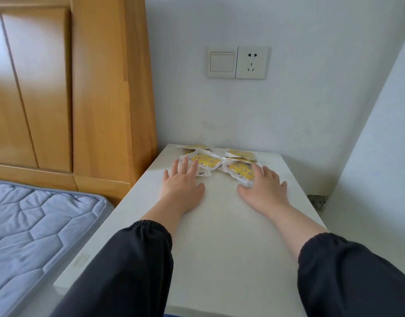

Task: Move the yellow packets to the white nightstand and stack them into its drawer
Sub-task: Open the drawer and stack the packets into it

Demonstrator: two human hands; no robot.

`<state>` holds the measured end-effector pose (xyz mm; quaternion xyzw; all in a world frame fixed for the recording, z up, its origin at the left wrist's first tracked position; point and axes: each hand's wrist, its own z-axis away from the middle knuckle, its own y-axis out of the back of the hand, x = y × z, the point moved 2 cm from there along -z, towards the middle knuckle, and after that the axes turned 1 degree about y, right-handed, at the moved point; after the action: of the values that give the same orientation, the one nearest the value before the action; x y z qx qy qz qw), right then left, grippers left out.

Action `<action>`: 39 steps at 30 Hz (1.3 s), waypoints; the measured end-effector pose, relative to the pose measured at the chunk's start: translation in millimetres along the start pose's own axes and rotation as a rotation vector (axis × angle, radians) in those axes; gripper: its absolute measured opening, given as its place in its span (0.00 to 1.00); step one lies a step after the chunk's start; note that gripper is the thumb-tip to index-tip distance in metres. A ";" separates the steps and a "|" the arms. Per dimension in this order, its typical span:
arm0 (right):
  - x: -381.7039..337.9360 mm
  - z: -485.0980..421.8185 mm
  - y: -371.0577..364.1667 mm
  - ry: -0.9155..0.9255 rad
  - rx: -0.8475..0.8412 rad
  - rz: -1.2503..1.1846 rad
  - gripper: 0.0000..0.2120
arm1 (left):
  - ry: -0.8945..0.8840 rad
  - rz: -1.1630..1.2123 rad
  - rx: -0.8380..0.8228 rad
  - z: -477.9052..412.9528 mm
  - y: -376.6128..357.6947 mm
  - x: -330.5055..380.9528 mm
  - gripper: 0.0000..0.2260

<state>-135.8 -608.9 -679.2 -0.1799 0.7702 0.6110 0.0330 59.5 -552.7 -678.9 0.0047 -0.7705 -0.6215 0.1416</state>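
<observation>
Several yellow packets (216, 160) lie in a loose, overlapping heap at the far end of the tabletop (231, 248) of the white nightstand (119, 225), close to the wall (288, 124) and straight ahead of our hands. The heap runs sideways, left to right, so each hand faces its own end of it and neither is clearly nearer.

Our left hand (182, 183) lies flat with straight, slightly spread fingers, its fingertips resting on the nearest packet at the left end. Our right hand (264, 186) lies flat too, its fingers touching the edge of the packet at the right end. Neither hand curls round or pinches anything.

We cannot see the drawer from here, so the packets are on the nightstand but not yet stacked inside. Since the heap sits beyond our fingertips, we judge the next move to be a rake back toward us.
</observation>
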 end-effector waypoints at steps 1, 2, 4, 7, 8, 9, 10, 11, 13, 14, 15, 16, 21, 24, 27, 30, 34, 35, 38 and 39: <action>0.3 -0.6 -0.5 0.003 -0.006 0.003 0.33 | -0.030 -0.019 0.005 -4.8 0.1 0.7 0.30; 0.2 -0.9 -0.5 0.005 -0.009 0.003 0.32 | -0.060 -0.037 0.005 -9.9 0.0 1.6 0.29; 0.2 -1.2 -0.8 0.008 -0.012 -0.003 0.30 | -0.125 -0.060 -0.013 -19.2 -0.8 4.4 0.29; -0.8 -1.9 -0.8 0.020 -0.046 -0.010 0.25 | -0.188 -0.062 -0.085 -27.3 -5.3 6.5 0.26; -1.4 -1.7 -0.7 0.028 -0.053 -0.004 0.24 | -0.197 -0.073 -0.104 -28.1 -6.7 6.3 0.25; -1.8 -0.9 -0.5 0.039 -0.050 0.002 0.23 | -0.203 -0.097 -0.108 -28.1 -7.7 5.9 0.24; -1.9 -0.2 -0.1 0.050 -0.038 0.000 0.23 | -0.206 -0.120 -0.107 -27.4 -7.8 5.9 0.23; -1.6 0.7 0.5 0.060 -0.025 -0.014 0.23 | -0.204 -0.132 -0.107 -26.0 -7.2 6.2 0.23; -1.5 3.5 1.5 0.079 -0.014 -0.054 0.23 | -0.188 -0.127 -0.108 -20.3 -4.6 6.7 0.22; -1.7 6.0 2.0 0.087 -0.012 -0.069 0.23 | -0.181 -0.125 -0.110 -15.5 -3.1 7.1 0.22; -1.8 9.2 2.6 0.091 -0.011 -0.079 0.23 | -0.177 -0.125 -0.114 -9.8 -1.7 7.7 0.22; -1.9 13.3 3.4 0.091 -0.009 -0.087 0.22 | -0.174 -0.126 -0.118 -3.5 -0.5 8.7 0.22; -0.4 45.2 7.6 0.118 -0.001 -0.122 0.19 | -0.178 -0.102 -0.121 32.9 4.3 12.9 0.22; 3.6 70.8 13.3 0.126 0.010 -0.138 0.19 | -0.186 -0.061 -0.082 58.1 8.6 14.8 0.21; 9.8 95.2 22.7 0.111 0.016 -0.139 0.18 | -0.188 -0.007 -0.043 85.6 13.7 15.3 0.20; 13.8 116.4 35.4 0.058 0.008 -0.142 0.20 | -0.188 0.037 -0.030 112.6 21.1 17.4 0.20; 16.2 141.7 48.3 0.031 0.027 -0.103 0.15 | -0.188 0.109 -0.063 142.4 29.0 21.5 0.21; 16.8 145.4 50.5 0.029 0.048 -0.081 0.15 | -0.175 0.164 -0.051 146.6 30.5 20.8 0.20; 18.1 148.0 54.8 0.035 0.136 -0.092 0.14 | -0.079 0.472 0.038 153.5 36.0 16.2 0.15; 17.5 147.8 55.2 0.047 0.161 -0.099 0.14 | -0.027 0.555 0.083 154.4 37.9 14.1 0.15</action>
<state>-194.6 -461.9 -669.8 -0.2291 0.8074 0.5405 0.0594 17.8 -399.1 -668.5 -0.2088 -0.7689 -0.5270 0.2957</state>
